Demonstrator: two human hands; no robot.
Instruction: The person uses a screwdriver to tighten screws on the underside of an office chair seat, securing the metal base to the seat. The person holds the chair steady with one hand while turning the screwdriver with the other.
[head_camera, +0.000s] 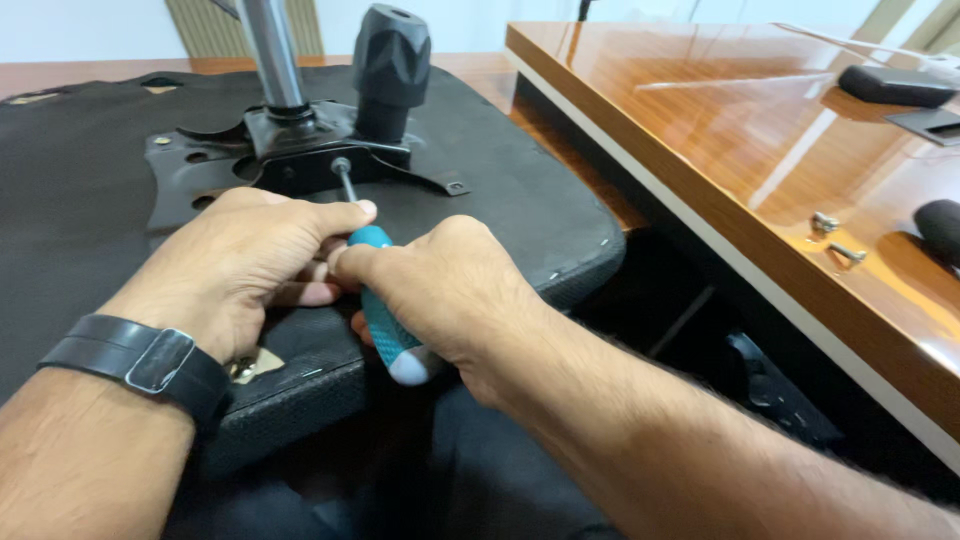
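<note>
Teal-handled tool: a screwdriver (385, 320) with a teal grip and a white butt end, its thin metal shaft running up and away from the person.
Tip: the shaft ends at a screw (341, 165) on the black metal mechanism plate (200, 165), which is fixed to the underside of an upturned chair seat (520, 210).
Right hand: the right hand (440, 290) is clamped round the screwdriver's handle, fingers curled over it, the white end sticking out below the palm.
Left hand: the left hand (250, 260) is closed loosely at the top of the handle, thumb lying along the teal neck next to the shaft; a black wristband (135, 360) sits on that wrist.
Seat parts: a chrome column (272, 55) rises from the plate, with a black ribbed knob (390, 60) just beside it.
Worktop: a glossy brown wooden worktop (700, 130) stands to the right, well apart from the hands; two loose screws (835, 238) lie on it near its front edge.
</note>
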